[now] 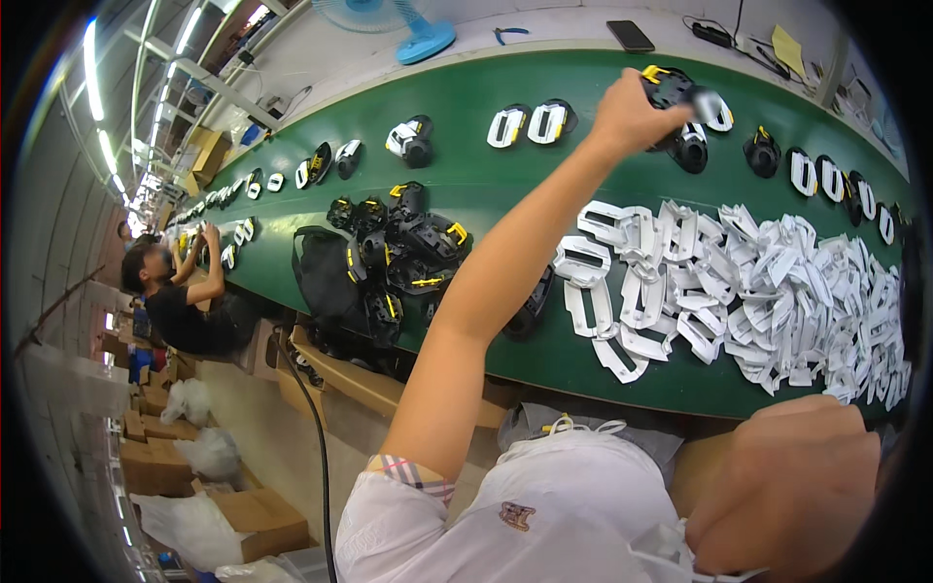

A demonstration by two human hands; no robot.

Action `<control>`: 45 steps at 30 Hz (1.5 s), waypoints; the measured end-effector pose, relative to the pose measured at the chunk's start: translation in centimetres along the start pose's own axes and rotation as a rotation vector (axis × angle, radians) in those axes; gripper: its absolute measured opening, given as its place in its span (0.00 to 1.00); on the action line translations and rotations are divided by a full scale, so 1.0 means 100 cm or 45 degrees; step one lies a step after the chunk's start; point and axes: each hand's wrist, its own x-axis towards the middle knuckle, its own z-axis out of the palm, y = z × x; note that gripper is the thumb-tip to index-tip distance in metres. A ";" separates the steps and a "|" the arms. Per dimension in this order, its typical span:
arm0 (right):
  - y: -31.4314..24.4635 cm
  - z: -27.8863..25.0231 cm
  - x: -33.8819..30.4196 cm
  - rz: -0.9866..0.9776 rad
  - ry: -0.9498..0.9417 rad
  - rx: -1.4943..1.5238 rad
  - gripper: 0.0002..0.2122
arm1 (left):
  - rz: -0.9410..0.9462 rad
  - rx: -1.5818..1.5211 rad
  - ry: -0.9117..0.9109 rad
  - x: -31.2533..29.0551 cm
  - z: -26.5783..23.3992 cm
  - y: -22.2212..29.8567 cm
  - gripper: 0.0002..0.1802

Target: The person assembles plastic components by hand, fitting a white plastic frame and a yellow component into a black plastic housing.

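My left arm reaches to the far right of the green table, and my left hand (630, 119) is closed on a black plastic housing (667, 89) with a yellow clip on top. A blurred silvery round part shows at the housing's right side. Right by it are a black housing with a white frame (691, 151) and another black one with a yellow tab (762, 153). My right hand (782, 486) is a smeared shape low at the right, close to my shirt. Its fingers cannot be made out, nor whether it holds anything.
White plastic frames (797, 301) are heaped at the table's near right. Black housings with yellow clips (413, 243) lie piled beside a black bag (328, 272). A phone (631, 36) and blue fan (425, 44) stand behind. Another person (190, 291) works at the left; cartons (258, 520) line the floor.
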 end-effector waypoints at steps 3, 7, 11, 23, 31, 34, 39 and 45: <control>-0.021 0.018 0.000 -0.099 0.070 -0.100 0.07 | 0.096 -0.348 -0.047 -0.047 -0.047 0.032 0.37; -0.016 0.018 -0.003 -0.036 0.279 -0.160 0.07 | 0.371 -0.809 -0.187 -0.101 -0.045 0.095 0.36; -0.029 0.039 0.008 -0.174 0.319 -0.287 0.08 | 0.024 -1.146 -0.285 -0.146 -0.075 0.101 0.40; 0.093 0.040 0.034 -1.174 -0.071 0.558 0.12 | -0.362 -1.673 -0.029 -0.245 -0.031 0.053 0.17; 0.134 0.073 0.063 -0.872 0.101 0.883 0.14 | -0.446 -1.552 -0.376 -0.259 -0.026 0.040 0.28; 0.134 0.074 0.069 -0.864 0.091 0.898 0.15 | -0.448 -1.523 -0.325 -0.261 -0.022 0.042 0.30; 0.139 0.078 0.076 -0.889 0.006 1.074 0.15 | -0.397 -1.502 -0.214 -0.260 -0.014 0.046 0.24; 0.145 0.093 0.073 -0.947 0.339 0.657 0.14 | -0.421 -1.492 -0.228 -0.258 -0.019 0.042 0.21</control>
